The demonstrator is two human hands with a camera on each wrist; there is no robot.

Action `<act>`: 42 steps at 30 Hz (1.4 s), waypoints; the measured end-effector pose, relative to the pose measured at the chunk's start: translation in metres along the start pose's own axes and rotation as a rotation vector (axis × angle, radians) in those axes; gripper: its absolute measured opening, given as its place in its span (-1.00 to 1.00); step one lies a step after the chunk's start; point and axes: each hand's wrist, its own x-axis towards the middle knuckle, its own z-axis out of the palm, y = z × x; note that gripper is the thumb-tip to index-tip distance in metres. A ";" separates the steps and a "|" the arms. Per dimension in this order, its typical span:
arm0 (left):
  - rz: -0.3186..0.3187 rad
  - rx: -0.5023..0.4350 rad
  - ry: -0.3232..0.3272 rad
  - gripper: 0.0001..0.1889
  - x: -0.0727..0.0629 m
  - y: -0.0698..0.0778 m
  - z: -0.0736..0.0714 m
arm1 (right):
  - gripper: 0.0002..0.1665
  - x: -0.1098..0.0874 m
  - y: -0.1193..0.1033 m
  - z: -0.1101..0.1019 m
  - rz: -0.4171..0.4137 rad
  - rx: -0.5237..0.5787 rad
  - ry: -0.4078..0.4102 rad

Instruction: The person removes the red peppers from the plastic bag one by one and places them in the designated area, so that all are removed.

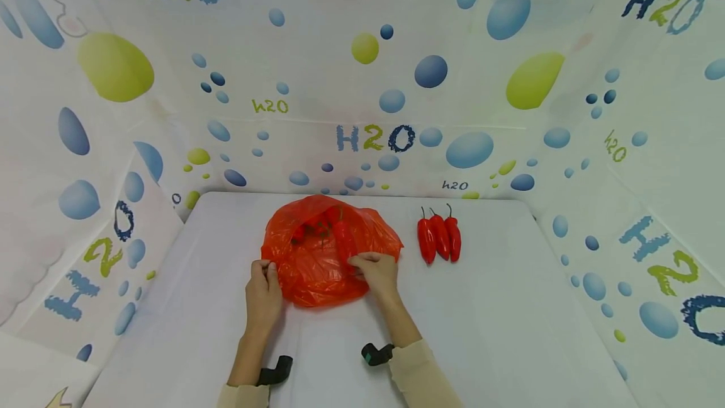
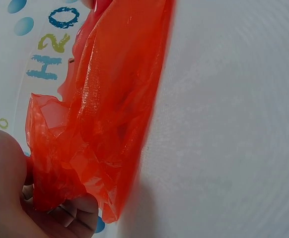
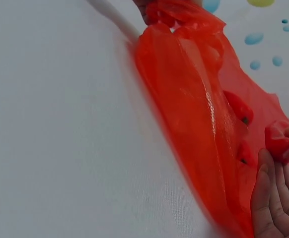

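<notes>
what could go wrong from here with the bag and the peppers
The held pepper could slip, since the right hand grips it by one end.
The bag looks thin and crumpled, so its mouth might sag if the left hand lets go of the edge.
The three loose peppers lie close to the bag and might get knocked.

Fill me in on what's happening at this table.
A person's left hand holds the edge of a red plastic bag on the white table. The right hand pinches a red pepper at the bag's open mouth. More peppers show inside the bag, and three others lie side by side to its right.
</notes>
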 end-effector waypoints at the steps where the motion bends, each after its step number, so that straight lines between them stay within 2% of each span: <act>1: 0.002 -0.002 0.001 -0.72 0.000 0.000 0.000 | -0.73 0.001 0.000 -0.001 0.001 -0.006 0.003; 15: -0.009 0.002 0.002 -0.73 0.001 0.000 0.001 | -0.69 0.010 -0.001 -0.020 0.007 -0.061 0.032; 22: -0.010 0.016 0.003 -0.73 0.000 0.000 0.001 | -0.72 0.010 -0.006 -0.027 0.028 -0.091 0.080; 42: 0.007 0.015 0.017 -0.75 0.001 -0.003 0.002 | -0.71 0.014 -0.009 -0.050 0.030 -0.084 0.131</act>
